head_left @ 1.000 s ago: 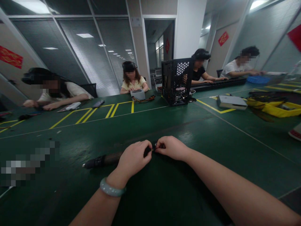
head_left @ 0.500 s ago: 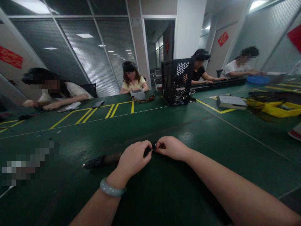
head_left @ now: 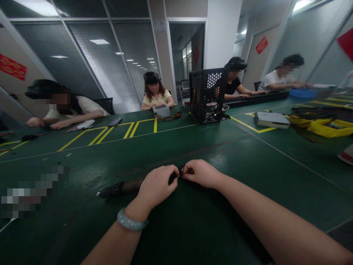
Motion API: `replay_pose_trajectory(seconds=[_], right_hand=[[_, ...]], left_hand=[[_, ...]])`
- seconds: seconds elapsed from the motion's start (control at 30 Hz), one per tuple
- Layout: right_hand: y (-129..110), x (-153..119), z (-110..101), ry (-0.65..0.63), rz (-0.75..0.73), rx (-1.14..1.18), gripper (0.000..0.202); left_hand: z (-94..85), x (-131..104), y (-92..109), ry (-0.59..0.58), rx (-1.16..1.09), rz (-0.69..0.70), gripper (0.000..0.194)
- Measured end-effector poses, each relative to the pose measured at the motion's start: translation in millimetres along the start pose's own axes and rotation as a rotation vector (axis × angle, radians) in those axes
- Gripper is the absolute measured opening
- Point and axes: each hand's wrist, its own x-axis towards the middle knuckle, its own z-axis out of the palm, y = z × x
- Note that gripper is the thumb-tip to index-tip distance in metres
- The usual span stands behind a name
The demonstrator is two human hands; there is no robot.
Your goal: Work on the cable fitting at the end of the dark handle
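An electric screwdriver (head_left: 128, 186), dark and pen-shaped with a bare metal tip, lies across the green table pointing left. My left hand (head_left: 158, 186) is closed around its rear end and covers much of the body. Close against it, my right hand (head_left: 200, 172) pinches a small dark connector (head_left: 182, 169) at the screwdriver's back end. A tiny metallic glint shows between the two sets of fingertips. The fingers hide whether the parts are joined.
A black computer case (head_left: 207, 96) stands across the table (head_left: 220, 151). Beyond are a power supply (head_left: 162, 111) with loose wires, a flat grey box (head_left: 271, 120), a yellow tray (head_left: 331, 129) and a blue basin (head_left: 302, 93). Several people sit working along the far side.
Both hands stay in nearly the same place, with only a very slight shift at the fingertips. The screwdriver has not visibly moved.
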Motion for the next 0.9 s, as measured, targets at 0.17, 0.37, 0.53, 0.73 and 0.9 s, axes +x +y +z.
replay_pose_trajectory(seconds=[0.17,0.37,0.53,0.73,0.9], right_hand=[[0.6,0.0,1.1,0.002,0.003,-0.001,0.011],[0.0,-0.2,0.3,-0.002,0.016,0.004,0.011],[-0.5,0.1,-0.5,-0.002,0.011,-0.023,0.012],[0.1,0.4,0.5,-0.005,0.016,-0.009,0.013],[-0.6,-0.2,-0.8,-0.014,0.022,0.0,0.013]], left_hand=[[0.9,0.4,0.0,0.001,0.016,-0.018,0.017],[1.0,0.7,-0.4,-0.011,0.021,-0.031,0.016],[0.9,0.6,0.2,0.003,0.022,-0.015,0.016],[-0.4,0.7,2.1,-0.011,0.023,-0.021,0.019],[0.6,1.2,0.8,-0.014,0.019,-0.044,0.022]])
